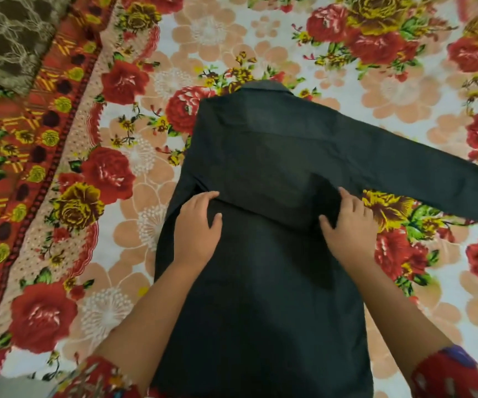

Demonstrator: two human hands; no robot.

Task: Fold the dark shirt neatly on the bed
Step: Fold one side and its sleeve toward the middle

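Since the dark grey long-sleeved cloth shirt lies back-up on the floral bedsheet, collar away from me, I judge it soft, light & floppy: it needs flat palms. My left hand presses a fold edge, fingers straight; right hand rests at the rt edge, can't tell if pinching. Best holds: shoulder & cuff of the outstretched sleeve.

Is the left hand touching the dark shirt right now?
Touching. The head view shows the left hand lying on the dark shirt, fingers spread across its folded edge.
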